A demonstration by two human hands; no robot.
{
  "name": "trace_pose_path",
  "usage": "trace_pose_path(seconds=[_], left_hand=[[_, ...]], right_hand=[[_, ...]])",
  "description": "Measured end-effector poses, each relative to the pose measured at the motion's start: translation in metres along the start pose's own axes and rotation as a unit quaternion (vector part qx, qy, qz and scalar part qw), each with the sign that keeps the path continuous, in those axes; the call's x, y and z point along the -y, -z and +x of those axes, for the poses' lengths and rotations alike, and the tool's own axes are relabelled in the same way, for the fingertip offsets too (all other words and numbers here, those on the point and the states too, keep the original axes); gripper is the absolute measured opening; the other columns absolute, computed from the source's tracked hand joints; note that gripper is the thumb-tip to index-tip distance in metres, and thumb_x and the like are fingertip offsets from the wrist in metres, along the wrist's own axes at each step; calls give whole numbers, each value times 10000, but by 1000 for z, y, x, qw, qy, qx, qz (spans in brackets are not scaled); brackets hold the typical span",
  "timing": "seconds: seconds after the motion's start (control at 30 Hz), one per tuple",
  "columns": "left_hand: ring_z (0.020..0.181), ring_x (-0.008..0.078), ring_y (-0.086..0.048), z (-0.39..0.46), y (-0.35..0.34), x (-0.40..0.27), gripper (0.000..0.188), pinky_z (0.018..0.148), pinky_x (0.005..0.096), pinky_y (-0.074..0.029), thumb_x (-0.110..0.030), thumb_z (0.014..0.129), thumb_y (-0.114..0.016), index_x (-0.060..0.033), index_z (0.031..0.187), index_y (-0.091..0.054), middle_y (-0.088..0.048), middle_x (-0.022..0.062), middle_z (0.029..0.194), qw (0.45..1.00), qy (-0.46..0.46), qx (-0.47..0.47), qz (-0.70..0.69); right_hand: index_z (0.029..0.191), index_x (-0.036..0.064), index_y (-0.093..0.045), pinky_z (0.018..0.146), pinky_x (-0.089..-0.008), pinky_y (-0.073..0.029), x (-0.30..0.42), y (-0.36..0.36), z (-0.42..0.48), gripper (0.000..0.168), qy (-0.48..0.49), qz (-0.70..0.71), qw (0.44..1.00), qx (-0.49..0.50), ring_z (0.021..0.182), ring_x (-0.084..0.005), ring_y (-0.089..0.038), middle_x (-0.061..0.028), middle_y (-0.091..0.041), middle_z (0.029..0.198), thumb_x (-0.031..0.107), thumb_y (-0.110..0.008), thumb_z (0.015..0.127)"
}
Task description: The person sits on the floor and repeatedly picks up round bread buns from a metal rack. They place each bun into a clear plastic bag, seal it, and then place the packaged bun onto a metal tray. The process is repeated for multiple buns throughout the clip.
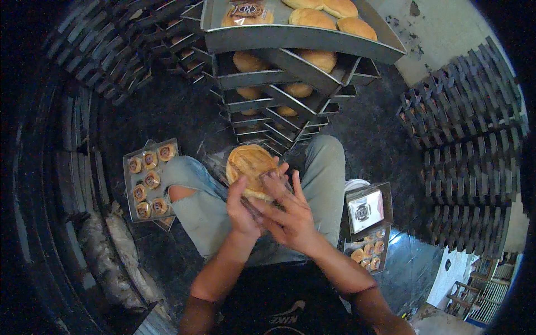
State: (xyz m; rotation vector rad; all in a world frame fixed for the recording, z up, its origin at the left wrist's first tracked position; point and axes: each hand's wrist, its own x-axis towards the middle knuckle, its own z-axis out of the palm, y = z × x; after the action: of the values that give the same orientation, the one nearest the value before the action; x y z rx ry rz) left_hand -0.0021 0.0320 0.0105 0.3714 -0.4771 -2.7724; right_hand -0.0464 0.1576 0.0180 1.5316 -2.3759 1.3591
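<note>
A round golden bread bun (251,169) with clear plastic film about it is held above my lap, between my knees. My left hand (245,209) grips its lower left side, the thumb raised along the edge. Over its lower right side lies my right hand (289,209), somewhat blurred, with spread fingers touching the film. Whether the film fully encloses the bun cannot be told. Just beyond stands a crisscross stack of metal trays; the top tray (293,35) bears loose buns (312,19) and one bun in printed clear packaging (247,14).
To the left, a tray (130,188) holds several packaged buns. At the right, a box (387,201) contains printed plastic bags (365,211), beside another tray of buns (368,251). Tall tray stacks (465,167) line the right; more stacks (100,50) stand at the upper left.
</note>
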Motion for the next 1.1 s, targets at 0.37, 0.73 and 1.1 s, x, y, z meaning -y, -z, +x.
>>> trace_pose_path(seconds=[0.37, 0.73, 1.1], left_hand=[[1311, 416, -515, 12, -4, 24, 660, 1102, 526, -444, -496, 957, -494, -10, 1403, -461, -547, 198, 1390, 978, 154, -86, -108], [1098, 288, -638, 26, 51, 90, 373, 968, 379, -497, -119, 919, -696, -10, 1270, -634, -643, 141, 1249, 756, -75, 84, 645], [876, 124, -637, 48, 22, 98, 112, 830, 271, -491, -83, 936, -713, -16, 1017, -675, -697, 36, 957, 885, -10, -29, 465]], right_hand=[[1308, -37, -520, 998, -515, -494, -26, 81, -40, 510, -285, 42, 951, 112, 1179, -395, -600, -236, -622, 1251, 231, -705, 915], [1115, -60, -638, 605, -262, -571, -68, 70, -98, 157, -316, 166, 869, -344, 675, -151, -691, -193, -710, 1111, -43, -572, 973], [882, 15, -693, 466, -208, -411, -67, 115, -82, 106, -511, 187, 774, -324, 531, -40, -533, -12, -667, 713, 103, -750, 898]])
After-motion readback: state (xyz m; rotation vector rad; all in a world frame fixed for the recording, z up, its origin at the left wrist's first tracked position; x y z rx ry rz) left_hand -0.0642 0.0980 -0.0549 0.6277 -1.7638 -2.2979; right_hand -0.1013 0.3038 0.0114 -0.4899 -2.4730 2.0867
